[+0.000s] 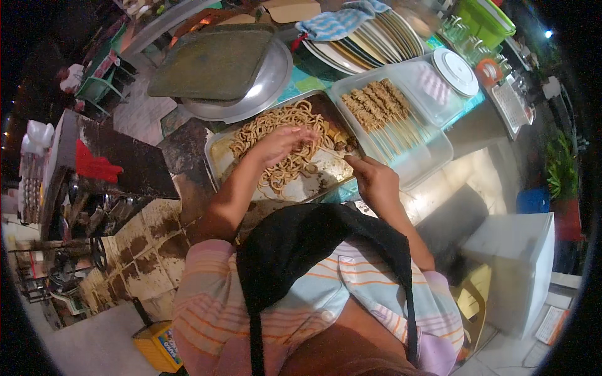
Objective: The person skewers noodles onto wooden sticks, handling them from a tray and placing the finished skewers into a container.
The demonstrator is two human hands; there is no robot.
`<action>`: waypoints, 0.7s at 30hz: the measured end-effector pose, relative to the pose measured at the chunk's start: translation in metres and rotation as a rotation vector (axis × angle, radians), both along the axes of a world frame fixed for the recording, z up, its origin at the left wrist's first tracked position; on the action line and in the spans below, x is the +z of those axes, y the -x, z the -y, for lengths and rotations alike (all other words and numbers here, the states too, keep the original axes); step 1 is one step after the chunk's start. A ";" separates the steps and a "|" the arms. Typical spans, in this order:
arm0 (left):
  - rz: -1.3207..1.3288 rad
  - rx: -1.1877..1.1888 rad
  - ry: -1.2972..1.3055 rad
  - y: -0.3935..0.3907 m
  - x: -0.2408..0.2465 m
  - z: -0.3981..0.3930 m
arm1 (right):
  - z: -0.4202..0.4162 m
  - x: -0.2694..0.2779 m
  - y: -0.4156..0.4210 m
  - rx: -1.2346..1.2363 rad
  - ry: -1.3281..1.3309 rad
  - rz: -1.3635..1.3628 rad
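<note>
My left hand is over a heap of brown, coiled intestine strands in a shallow metal tray. Its fingers are blurred, and what lies between them cannot be made out. At the tray's right front edge, my right hand pinches a thin bamboo skewer that points toward the left hand. Small brown pieces lie in the tray's right end. Just beyond, a clear plastic container holds several loaded skewers, lying side by side with their bare sticks toward me.
Behind the tray, a dark flat board rests on a round metal basin. Stacked plates carry a blue striped cloth. A white round lid lies right of the skewers. Glass jars stand farther right.
</note>
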State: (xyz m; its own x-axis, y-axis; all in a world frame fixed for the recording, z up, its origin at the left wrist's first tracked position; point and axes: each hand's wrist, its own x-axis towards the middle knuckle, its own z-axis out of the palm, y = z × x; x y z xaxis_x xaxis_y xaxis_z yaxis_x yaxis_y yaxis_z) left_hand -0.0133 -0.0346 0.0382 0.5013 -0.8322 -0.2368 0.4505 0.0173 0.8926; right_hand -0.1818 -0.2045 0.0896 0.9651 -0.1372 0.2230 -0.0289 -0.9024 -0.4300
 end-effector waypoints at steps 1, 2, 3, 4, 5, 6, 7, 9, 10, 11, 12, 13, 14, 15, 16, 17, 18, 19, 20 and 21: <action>-0.032 -0.009 0.000 -0.003 -0.004 -0.004 | 0.000 0.001 0.001 -0.010 -0.003 0.005; -0.063 -0.019 0.001 -0.005 -0.008 -0.007 | 0.001 0.002 0.001 -0.020 -0.007 0.010; -0.095 -0.031 -0.002 -0.005 -0.007 -0.009 | 0.002 0.001 0.002 -0.029 -0.012 0.012; -0.111 -0.018 0.042 -0.005 -0.007 -0.009 | 0.004 0.000 0.002 -0.037 -0.017 0.014; -0.126 -0.005 0.085 -0.005 -0.010 -0.009 | 0.005 -0.001 0.002 -0.045 -0.022 0.016; -0.145 0.006 0.127 -0.004 -0.009 -0.009 | 0.005 -0.003 0.002 -0.036 -0.024 0.037; -0.184 0.027 0.142 -0.002 -0.007 -0.008 | 0.006 -0.004 0.002 -0.026 -0.026 0.058; -0.260 0.070 0.172 0.003 -0.002 -0.006 | 0.005 -0.005 0.002 -0.011 -0.021 0.083; -0.267 0.087 0.190 0.005 -0.003 -0.005 | 0.004 -0.005 0.001 -0.006 -0.014 0.087; -0.275 0.103 0.208 0.006 -0.004 -0.004 | 0.003 -0.005 0.001 -0.001 -0.006 0.090; -0.282 0.119 0.227 0.007 -0.005 -0.003 | 0.001 -0.004 0.000 -0.005 -0.006 0.088; -0.285 0.124 0.229 0.008 -0.007 -0.002 | -0.001 -0.003 0.000 -0.010 -0.005 0.086; -0.289 0.130 0.232 0.008 -0.009 -0.002 | -0.002 -0.002 -0.001 -0.014 -0.004 0.084; -0.292 0.134 0.234 0.008 -0.010 -0.001 | -0.002 -0.002 -0.001 -0.016 -0.001 0.088; -0.297 0.143 0.220 0.008 -0.011 -0.001 | -0.002 -0.003 -0.001 -0.018 0.002 0.092; -0.303 0.151 0.205 0.009 -0.011 -0.001 | -0.002 -0.004 -0.001 -0.020 0.005 0.096; -0.308 0.159 0.191 0.009 -0.011 -0.001 | -0.002 -0.004 -0.001 -0.027 0.006 0.090; -0.308 0.176 0.186 0.010 -0.010 0.000 | -0.002 -0.005 -0.001 -0.035 0.007 0.085; -0.307 0.194 0.181 0.010 -0.009 0.002 | -0.002 -0.005 -0.001 -0.042 0.008 0.080; -0.308 0.211 0.176 0.011 -0.008 0.003 | -0.002 -0.005 -0.001 -0.044 0.011 0.079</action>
